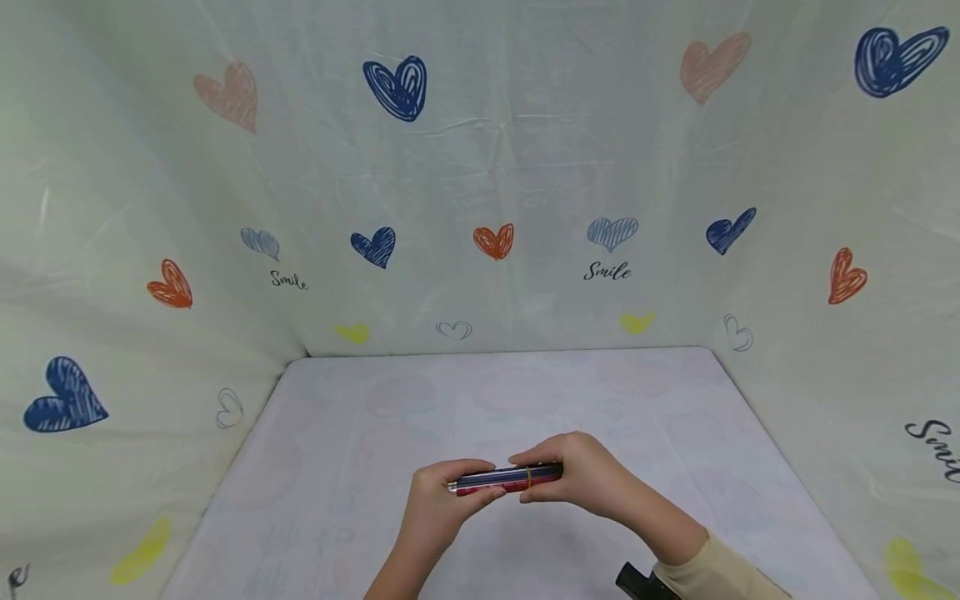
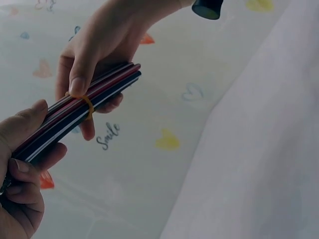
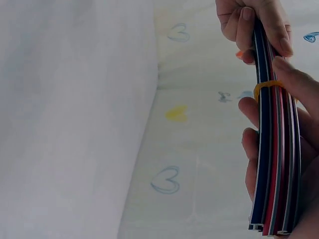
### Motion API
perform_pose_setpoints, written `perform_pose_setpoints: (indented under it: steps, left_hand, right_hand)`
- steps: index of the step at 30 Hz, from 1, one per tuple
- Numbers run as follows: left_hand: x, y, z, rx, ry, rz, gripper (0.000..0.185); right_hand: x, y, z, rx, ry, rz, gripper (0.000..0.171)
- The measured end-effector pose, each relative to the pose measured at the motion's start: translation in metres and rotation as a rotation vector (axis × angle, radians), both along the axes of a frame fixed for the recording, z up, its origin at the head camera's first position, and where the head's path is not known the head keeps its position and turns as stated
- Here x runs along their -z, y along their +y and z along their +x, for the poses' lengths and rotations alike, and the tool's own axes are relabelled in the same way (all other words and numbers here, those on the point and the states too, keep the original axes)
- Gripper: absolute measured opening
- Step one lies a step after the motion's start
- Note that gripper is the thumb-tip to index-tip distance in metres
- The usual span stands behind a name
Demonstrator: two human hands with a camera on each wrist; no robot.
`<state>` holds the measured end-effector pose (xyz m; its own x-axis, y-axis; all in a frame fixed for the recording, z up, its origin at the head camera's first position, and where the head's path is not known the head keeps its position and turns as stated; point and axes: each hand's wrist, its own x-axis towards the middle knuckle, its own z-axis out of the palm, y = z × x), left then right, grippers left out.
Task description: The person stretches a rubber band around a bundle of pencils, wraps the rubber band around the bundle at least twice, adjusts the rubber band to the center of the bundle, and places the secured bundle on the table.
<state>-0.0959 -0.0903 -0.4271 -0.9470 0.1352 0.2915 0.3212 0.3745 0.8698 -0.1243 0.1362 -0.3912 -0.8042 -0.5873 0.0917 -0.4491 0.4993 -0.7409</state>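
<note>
Both hands hold one bundle of slim, dark blue and red strips with pale edges (image 1: 480,481), raised over the table. A yellow rubber band (image 3: 269,85) goes round it, nearer the right hand's end. My left hand (image 1: 438,500) grips the left end, thumb on one side and fingers curled round the other. My right hand (image 1: 585,475) grips the other end, its thumb close by the band in the left wrist view. In the right wrist view the strips bow slightly, and their ends (image 3: 269,231) stick out below the right hand's fingers. Exactly what the strips are, I cannot tell.
A white table (image 1: 360,433) with faint prints lies below the hands. Pale cloth walls (image 1: 540,167) with printed hearts and "Smile" lettering stand round its back and sides. A black cylinder (image 1: 643,581) sits by the right sleeve (image 1: 712,575).
</note>
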Motion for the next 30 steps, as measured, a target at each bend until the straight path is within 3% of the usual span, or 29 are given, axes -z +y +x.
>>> perform_pose_setpoints:
  steps: [6, 9, 15, 25, 30]
  left_hand:
    - [0.000, -0.006, 0.002, -0.003, -0.065, -0.020, 0.027]
    - [0.001, -0.008, 0.003, -0.003, -0.080, -0.014, 0.027]
    - [0.003, -0.008, 0.005, -0.018, -0.095, 0.061, 0.025]
    - [0.003, -0.001, 0.007, -0.075, -0.031, 0.107, 0.023]
    - [0.002, 0.001, 0.008, -0.074, -0.030, 0.097, 0.024]
  right_hand:
    - [0.002, 0.006, 0.001, -0.027, -0.071, -0.074, 0.025]
    - [0.004, 0.006, 0.002, -0.038, -0.051, -0.072, 0.021]
    - [0.003, -0.001, 0.004, -0.067, 0.141, -0.015, 0.016]
    - [0.014, -0.013, -0.001, -0.122, 0.478, -0.184, 0.024]
    - [0.016, -0.017, 0.000, -0.099, 0.504, -0.183, 0.022]
